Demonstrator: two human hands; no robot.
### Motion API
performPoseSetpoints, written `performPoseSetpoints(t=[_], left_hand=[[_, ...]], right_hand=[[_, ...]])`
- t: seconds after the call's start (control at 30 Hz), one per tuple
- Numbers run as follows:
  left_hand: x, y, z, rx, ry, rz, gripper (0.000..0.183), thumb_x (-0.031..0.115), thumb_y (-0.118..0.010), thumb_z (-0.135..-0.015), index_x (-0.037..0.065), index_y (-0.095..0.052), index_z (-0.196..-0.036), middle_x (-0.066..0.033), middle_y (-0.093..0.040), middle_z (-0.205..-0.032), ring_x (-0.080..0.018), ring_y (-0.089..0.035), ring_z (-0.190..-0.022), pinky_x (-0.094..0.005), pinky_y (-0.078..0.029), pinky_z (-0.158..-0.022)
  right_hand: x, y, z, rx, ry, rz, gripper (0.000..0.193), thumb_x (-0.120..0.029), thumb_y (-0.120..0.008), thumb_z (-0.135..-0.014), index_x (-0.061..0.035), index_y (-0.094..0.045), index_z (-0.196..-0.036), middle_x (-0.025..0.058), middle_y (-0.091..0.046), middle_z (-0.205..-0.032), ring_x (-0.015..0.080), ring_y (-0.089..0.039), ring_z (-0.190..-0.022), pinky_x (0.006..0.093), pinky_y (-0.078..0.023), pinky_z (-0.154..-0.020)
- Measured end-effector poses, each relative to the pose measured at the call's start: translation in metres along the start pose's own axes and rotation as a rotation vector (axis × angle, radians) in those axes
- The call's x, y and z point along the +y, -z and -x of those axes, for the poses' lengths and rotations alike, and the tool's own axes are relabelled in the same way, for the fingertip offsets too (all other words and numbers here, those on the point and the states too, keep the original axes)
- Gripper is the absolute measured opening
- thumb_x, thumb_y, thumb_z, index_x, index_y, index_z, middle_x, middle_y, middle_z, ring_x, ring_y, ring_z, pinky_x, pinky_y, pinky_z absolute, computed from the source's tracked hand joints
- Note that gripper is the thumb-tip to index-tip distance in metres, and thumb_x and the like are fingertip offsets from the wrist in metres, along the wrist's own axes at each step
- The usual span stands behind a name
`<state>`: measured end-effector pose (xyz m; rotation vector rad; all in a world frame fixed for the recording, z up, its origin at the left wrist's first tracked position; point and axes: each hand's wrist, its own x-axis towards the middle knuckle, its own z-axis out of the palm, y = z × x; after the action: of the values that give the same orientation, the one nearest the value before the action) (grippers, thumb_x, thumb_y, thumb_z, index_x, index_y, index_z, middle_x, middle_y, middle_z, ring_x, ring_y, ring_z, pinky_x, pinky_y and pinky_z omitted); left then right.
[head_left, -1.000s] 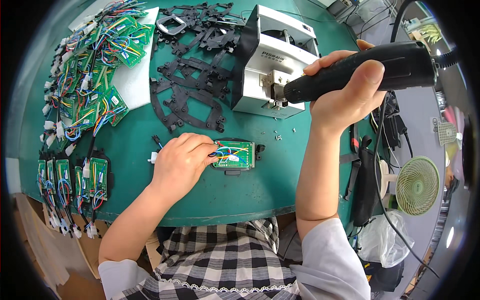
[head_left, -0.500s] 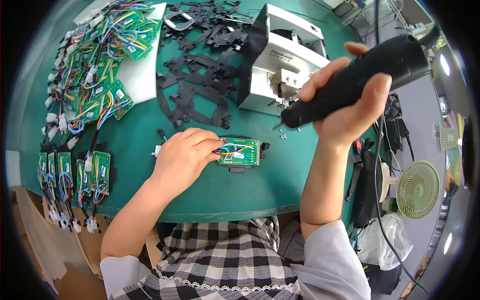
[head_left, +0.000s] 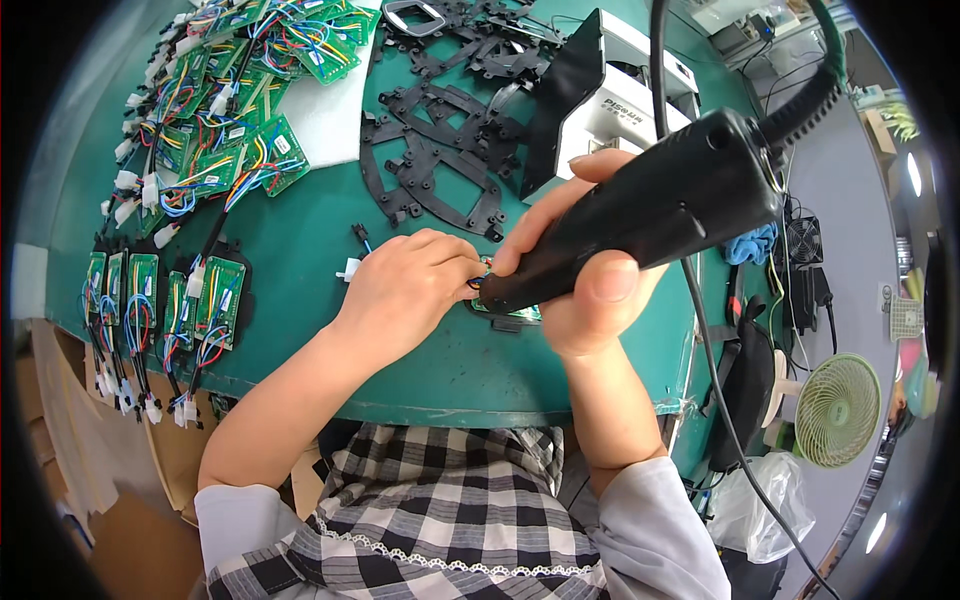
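My right hand (head_left: 590, 290) is wrapped around a black electric screwdriver (head_left: 650, 215), which slants down to the left with its tip end over a small green circuit board (head_left: 527, 312). The tool and hand hide most of this board, and the bit itself cannot be made out. At the board's left end, my left hand (head_left: 415, 285) has its fingers closed on coloured wires (head_left: 476, 283). A white connector (head_left: 349, 269) and a black connector (head_left: 360, 232) stick out on the other side of that hand.
Wired boards (head_left: 220, 140) are heaped at the far left, with several more (head_left: 220, 300) lined up nearer. Black plastic frames (head_left: 440, 175) lie behind my hands, beside a black-and-white machine (head_left: 590, 110). The screwdriver's cable (head_left: 715, 370) hangs past a green fan (head_left: 840, 410).
My right hand has brought the screwdriver left and down, from beside the machine to over the board. My left hand stays at the board's left end. The view has shifted slightly.
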<state>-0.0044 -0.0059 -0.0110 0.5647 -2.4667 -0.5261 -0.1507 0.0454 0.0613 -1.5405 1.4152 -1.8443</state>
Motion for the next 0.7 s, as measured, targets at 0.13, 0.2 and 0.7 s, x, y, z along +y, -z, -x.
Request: performPoseSetpoints(t=[0.13, 0.2, 0.7], left_hand=[[0.001, 0.003, -0.001, -0.017, 0.002, -0.039, 0.018, 0.016, -0.072, -0.073, 0.008, -0.068, -0.088, 0.0005, -0.065, -0.094, -0.0198, -0.062, -0.091, -0.0336, -0.049, -0.075], [0.004, 0.004, -0.001, -0.054, 0.025, -0.028, 0.016, 0.016, -0.071, -0.073, 0.008, -0.067, -0.086, 0.001, -0.064, -0.093, -0.0194, -0.061, -0.09, -0.0331, -0.049, -0.075], [0.028, 0.002, 0.002, 0.008, 0.015, -0.059, 0.058, 0.027, -0.078, -0.066, 0.006, -0.057, -0.115, -0.0083, -0.057, -0.118, -0.0247, -0.055, -0.11, -0.0371, -0.044, -0.092]], right_hand=[[0.001, -0.003, 0.005, -0.048, 0.037, 0.01, 0.087, -0.075, -0.049, -0.081, 0.0065, -0.042, -0.109, 0.0082, -0.059, -0.062, 0.0127, -0.056, -0.047, 0.0211, -0.042, -0.043], [0.0, -0.004, 0.007, -0.072, 0.03, -0.033, 0.089, -0.077, -0.052, -0.078, 0.0059, -0.042, -0.109, 0.0075, -0.059, -0.062, 0.0123, -0.057, -0.048, 0.0208, -0.042, -0.044], [0.004, 0.054, -0.005, 0.308, -0.129, -0.481, 0.066, -0.064, -0.041, -0.09, -0.003, -0.048, -0.115, 0.0119, -0.052, -0.066, 0.0219, -0.051, -0.048, 0.0329, -0.044, -0.046]])
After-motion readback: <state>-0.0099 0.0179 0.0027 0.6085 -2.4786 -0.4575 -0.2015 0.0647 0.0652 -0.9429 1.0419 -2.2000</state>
